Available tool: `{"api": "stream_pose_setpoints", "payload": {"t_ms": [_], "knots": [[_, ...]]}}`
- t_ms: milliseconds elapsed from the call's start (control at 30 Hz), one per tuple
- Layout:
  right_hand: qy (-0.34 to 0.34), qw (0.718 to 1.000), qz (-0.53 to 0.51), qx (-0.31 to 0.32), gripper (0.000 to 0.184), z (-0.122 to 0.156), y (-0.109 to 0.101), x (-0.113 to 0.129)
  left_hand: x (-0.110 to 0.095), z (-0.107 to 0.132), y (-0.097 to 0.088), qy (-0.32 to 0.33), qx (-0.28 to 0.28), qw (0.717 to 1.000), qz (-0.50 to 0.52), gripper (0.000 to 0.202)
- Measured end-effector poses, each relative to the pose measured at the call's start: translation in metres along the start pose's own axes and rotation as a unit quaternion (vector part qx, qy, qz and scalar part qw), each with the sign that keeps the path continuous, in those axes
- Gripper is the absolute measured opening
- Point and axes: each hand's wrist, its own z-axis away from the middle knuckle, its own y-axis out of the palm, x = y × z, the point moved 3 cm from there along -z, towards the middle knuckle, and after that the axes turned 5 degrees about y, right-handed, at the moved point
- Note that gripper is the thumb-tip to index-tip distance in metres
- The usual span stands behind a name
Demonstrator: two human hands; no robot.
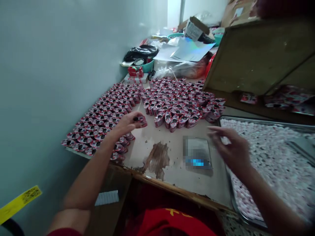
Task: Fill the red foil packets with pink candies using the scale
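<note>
My left hand is closed on a small red-and-white packet, held just above the table beside the rows of like packets laid out on the left. My right hand hovers at the left rim of a metal tray; its fingers are blurred by motion, loosely curled, and I cannot make out anything in them. The tray is full of small white and pink pieces. A second, denser cluster of the red packets lies further back on the table.
A blurred flat card lies on the worn tabletop between my hands. At the back stand a teal basin, black bag, papers and boxes. A brown board leans at the right. A wall closes the left side.
</note>
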Motion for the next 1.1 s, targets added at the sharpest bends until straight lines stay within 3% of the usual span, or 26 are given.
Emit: {"api": "stream_pose_setpoints", "payload": {"t_ms": [100, 200, 300, 400, 500, 600, 733, 800, 867, 967, 1100], "knots": [[-0.15, 0.98, 0.071, 0.106, 0.023, -0.029, 0.076, 0.05, 0.04, -0.001, -0.032, -0.044, 0.026, 0.998, -0.027, 0.039], [-0.188, 0.947, 0.203, 0.165, 0.025, -0.06, 0.139, 0.071, 0.057, 0.001, -0.039, -0.022, 0.072, 0.992, -0.1, 0.036], [-0.2, 0.909, 0.308, 0.198, 0.027, -0.085, 0.179, 0.076, 0.055, 0.011, -0.033, 0.006, 0.117, 0.983, -0.139, 0.033], [-0.216, 0.886, 0.346, 0.221, 0.029, -0.1, 0.195, 0.077, 0.046, 0.03, -0.015, 0.027, 0.086, 0.966, -0.243, 0.04], [-0.231, 0.879, 0.349, 0.23, 0.027, -0.105, 0.197, 0.079, 0.039, 0.05, 0.013, 0.044, 0.016, 0.928, -0.371, 0.045], [-0.227, 0.879, 0.342, 0.241, 0.026, -0.106, 0.202, 0.076, 0.043, 0.062, 0.035, 0.038, -0.014, 0.909, -0.414, 0.041], [-0.247, 0.882, 0.318, 0.246, 0.026, -0.105, 0.208, 0.082, 0.049, 0.063, 0.039, 0.019, -0.021, 0.91, -0.414, 0.052], [-0.261, 0.887, 0.303, 0.229, 0.024, -0.102, 0.201, 0.095, 0.05, 0.062, 0.036, 0.02, -0.022, 0.912, -0.408, 0.054], [-0.267, 0.893, 0.294, 0.211, 0.023, -0.094, 0.184, 0.11, 0.051, 0.064, 0.032, 0.021, -0.031, 0.913, -0.405, 0.053], [-0.247, 0.9, 0.3, 0.198, 0.024, -0.073, 0.141, 0.124, 0.059, 0.068, 0.028, 0.022, -0.056, 0.917, -0.395, 0.048], [-0.163, 0.902, 0.344, 0.206, 0.025, -0.036, 0.075, 0.102, 0.07, 0.069, 0.024, 0.048, -0.088, 0.931, -0.35, 0.043]]}}
